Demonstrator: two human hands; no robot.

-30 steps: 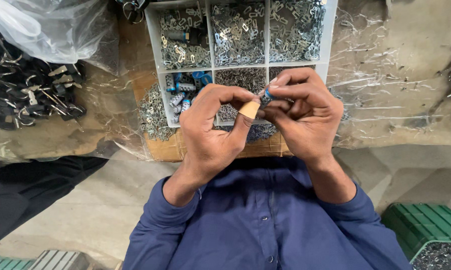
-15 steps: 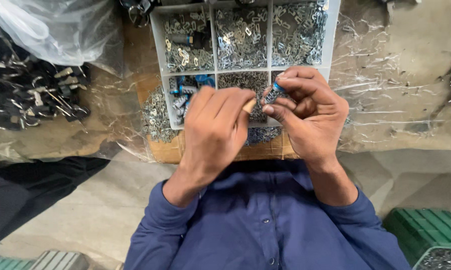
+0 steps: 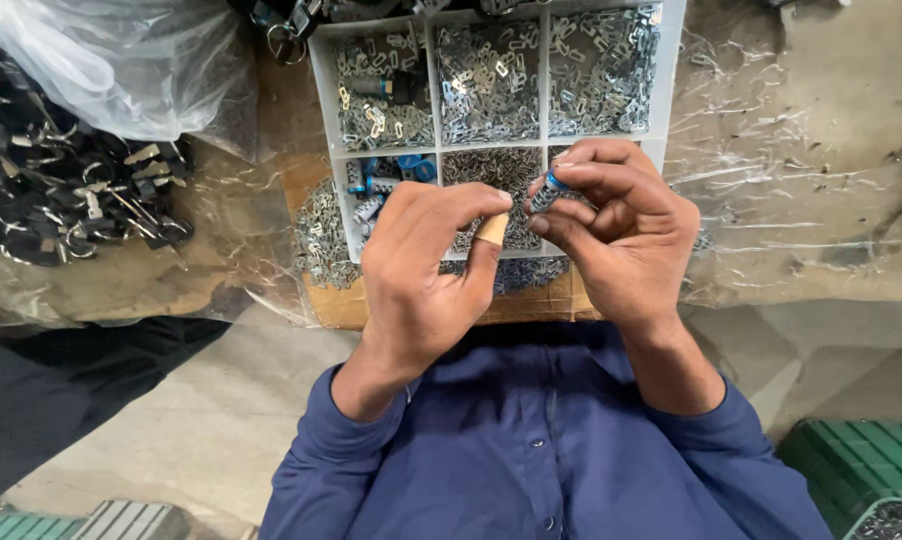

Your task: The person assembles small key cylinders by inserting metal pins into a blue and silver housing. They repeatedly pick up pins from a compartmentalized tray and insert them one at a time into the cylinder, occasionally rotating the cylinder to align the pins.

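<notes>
1. Right hand (image 3: pixel 626 240), centre-right of frame: fingers curled in tight, thumb and forefinger pinching a small blue-and-silver part (image 3: pixel 548 190) at its tip. The part sits just above centre, over the lower middle cell of the tray.
2. Left hand (image 3: pixel 426 275), centre: fingers bent over, forefinger tip reaching across to the part. A tan bandage (image 3: pixel 491 229) wraps the thumb. Cannot tell whether this hand pinches anything of its own; the fingertips hide it.
3. Change over the last second: hands were pressed together with fingertips meeting at the part; now they sit slightly apart and the part is exposed at the right fingertips, angled up. The view has also slid, so more of the tray shows.
4. My read: the fitting move on the part looks finished or paused; the right hand alone carries it now.
5. White divided tray (image 3: pixel 323 120), top centre: upper cells hold small silver metal clips (image 3: pixel 486 80), lower left cell holds blue-capped parts (image 3: pixel 391 185).
6. Loose silver clips spilled left of the tray, on plastic sheeting (image 3: pixel 801 200) over the bench.
7. Upper left: clear plastic bag (image 3: pixel 101 65) and, below it, a pile of dark metal hardware (image 3: pixel 61 200).
8. Lower right corner: green crate (image 3: pixel 856 465).
9. Blue shirt sleeves (image 3: pixel 531 450) fill the bottom centre.
</notes>
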